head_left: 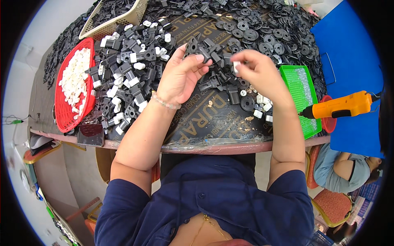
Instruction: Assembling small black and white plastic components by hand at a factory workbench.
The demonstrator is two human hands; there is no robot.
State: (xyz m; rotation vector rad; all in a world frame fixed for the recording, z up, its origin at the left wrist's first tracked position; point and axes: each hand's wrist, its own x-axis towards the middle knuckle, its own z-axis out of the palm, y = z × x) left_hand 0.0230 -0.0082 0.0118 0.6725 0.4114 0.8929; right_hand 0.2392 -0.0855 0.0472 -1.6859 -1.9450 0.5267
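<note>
My left hand (185,71) is closed on a black plastic bracket (192,46) with round holes, held above the middle of the table. To its right, my right hand (258,71) pinches a small white plastic piece (236,67) between thumb and fingers, apart from the bracket. Beneath and between the hands lie more loose black plastic parts (211,83). Left of my left hand spreads a heap of black brackets fitted with white pieces (133,80). Several loose white caps (262,99) and a black disc (247,103) rest below my right hand.
A red basket (91,61) of white pieces stands at the left, a beige basket (138,16) behind it. Black discs (266,39) pile up at the back right. A green tray (305,133) of small screws and an orange electric screwdriver (340,107) are at the right. Someone sits nearby.
</note>
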